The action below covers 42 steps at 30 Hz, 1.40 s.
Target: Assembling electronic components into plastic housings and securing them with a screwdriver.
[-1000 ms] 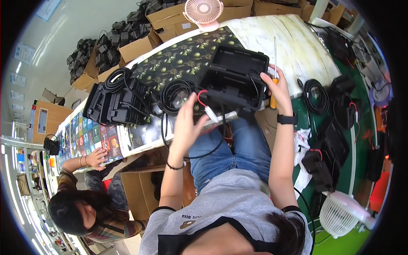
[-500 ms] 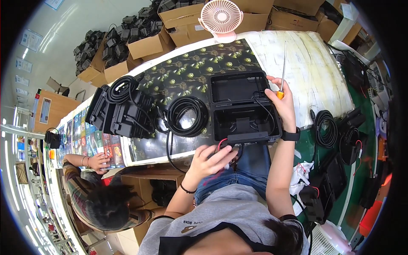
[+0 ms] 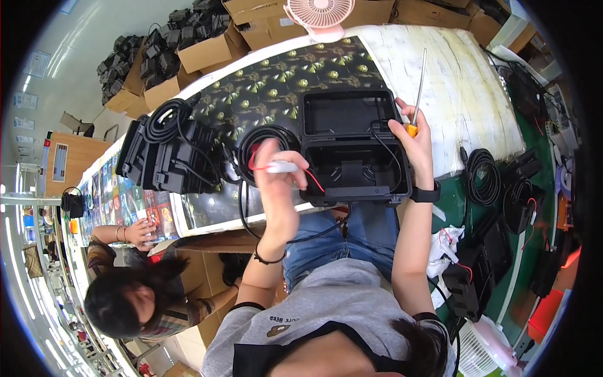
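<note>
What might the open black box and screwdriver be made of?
Open black box: probably moulded plastic, dull, judging by its even colour and crisp edges. Screwdriver shaft: likely metal, from its bright gleam; the yellow handle seems plastic, from its solid colour, though partly hidden.

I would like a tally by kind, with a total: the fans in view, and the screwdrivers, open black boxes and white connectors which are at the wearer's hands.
Fans: 2 (pink fan, pale fan)
Screwdriver: 1, in the right hand
Open black box: 1, at the right hand
White connector: 1, at the left hand
Total: 5
</note>
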Tool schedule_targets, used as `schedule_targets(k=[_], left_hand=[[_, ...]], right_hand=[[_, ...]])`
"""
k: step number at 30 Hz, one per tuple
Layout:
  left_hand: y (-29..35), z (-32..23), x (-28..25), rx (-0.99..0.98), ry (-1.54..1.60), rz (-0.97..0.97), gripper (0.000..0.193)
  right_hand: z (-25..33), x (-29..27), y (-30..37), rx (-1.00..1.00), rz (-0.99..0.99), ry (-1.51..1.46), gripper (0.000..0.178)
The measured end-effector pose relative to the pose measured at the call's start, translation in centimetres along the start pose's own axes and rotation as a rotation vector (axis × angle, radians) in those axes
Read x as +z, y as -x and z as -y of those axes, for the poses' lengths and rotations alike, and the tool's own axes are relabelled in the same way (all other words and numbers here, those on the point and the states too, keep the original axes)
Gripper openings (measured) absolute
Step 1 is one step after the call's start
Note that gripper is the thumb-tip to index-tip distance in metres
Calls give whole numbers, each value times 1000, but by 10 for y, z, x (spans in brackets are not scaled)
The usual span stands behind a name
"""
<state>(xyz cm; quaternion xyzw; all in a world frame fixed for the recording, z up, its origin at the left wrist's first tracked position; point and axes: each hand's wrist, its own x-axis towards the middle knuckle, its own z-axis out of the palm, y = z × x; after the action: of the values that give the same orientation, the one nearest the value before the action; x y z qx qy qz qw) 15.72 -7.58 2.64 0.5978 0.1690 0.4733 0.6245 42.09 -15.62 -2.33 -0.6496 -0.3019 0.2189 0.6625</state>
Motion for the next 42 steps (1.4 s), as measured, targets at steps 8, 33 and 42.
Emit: schedule_targets(k=[8,33,42], left_hand=[[-24,-36,11,296,-1235,622,46],[48,9,-29,640,-1197,300,39],[43,24,-31,571,-1143,108,50]], right_hand=[[-17,-3,10,15,-6,17,26],[19,0,48,-354,27,-302,49],[33,-13,54,-306,75,-227,52]])
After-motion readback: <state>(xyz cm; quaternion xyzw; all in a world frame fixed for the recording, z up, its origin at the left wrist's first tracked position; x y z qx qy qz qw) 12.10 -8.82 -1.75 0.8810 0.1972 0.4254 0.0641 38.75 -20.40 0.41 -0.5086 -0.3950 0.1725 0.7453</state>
